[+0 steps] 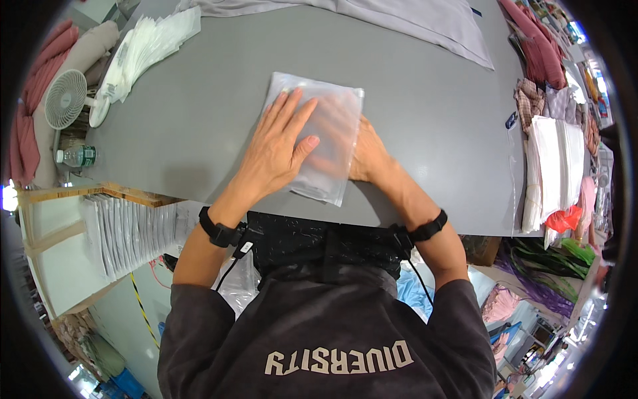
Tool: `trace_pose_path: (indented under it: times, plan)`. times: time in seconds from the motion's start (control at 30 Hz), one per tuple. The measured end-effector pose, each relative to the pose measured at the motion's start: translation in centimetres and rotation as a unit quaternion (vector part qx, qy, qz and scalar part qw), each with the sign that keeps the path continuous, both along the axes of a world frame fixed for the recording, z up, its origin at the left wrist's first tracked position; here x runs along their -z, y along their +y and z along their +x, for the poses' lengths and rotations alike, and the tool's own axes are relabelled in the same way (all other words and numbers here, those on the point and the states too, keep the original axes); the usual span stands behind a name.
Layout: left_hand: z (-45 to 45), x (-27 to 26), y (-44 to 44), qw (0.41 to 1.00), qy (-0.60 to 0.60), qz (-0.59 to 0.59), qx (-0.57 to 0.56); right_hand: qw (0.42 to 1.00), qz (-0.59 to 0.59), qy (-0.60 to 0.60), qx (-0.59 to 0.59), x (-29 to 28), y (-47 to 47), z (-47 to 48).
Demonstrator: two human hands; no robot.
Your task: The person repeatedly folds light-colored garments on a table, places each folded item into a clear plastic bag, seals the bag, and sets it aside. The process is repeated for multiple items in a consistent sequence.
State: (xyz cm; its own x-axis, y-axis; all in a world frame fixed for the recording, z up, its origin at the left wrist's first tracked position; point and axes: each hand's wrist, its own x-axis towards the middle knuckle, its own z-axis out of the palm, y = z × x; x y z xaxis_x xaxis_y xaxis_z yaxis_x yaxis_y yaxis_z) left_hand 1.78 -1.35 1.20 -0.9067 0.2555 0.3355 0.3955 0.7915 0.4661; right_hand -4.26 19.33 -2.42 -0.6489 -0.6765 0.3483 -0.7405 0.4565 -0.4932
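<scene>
A frosted, see-through plastic bag (331, 144) lies over the near middle part of the grey table (438, 134). My left hand (276, 139) rests flat on top of its left half, fingers apart and pointing to the far edge. My right hand (366, 144) reaches from the right beneath the bag's upper layer or inside it; its fingers show blurred through the plastic. Whether those fingers hold anything cannot be told. Some folded, pale material shows at the bag's near end.
Light grey fabric (398, 17) spreads along the far edge. A fan of plastic bags (149, 45), a small white fan (67, 99) and a plastic bottle (77, 156) are at the left. White stacks (556, 164) lie right. Filled bags (134, 234) stand in a box at lower left.
</scene>
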Motion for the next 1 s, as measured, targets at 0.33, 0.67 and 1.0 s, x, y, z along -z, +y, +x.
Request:
trace_pose_path:
  times: [0.33,0.67,1.0]
  plan:
    - [-1.1,0.0,-0.3,0.999,-0.018,-0.039,-0.015,0.93,-0.187,-0.211,0.238,-1.6,3.6,-0.7]
    - [-11.9,0.7,4.5,0.983,-0.18,0.034,0.03,0.831,-0.178,-0.43,0.305,-2.2,2.1,-4.8]
    - [-10.4,2.6,4.5,0.996,-0.037,0.026,-0.077,0.869,0.006,-0.466,0.168,-3.6,2.4,4.2]
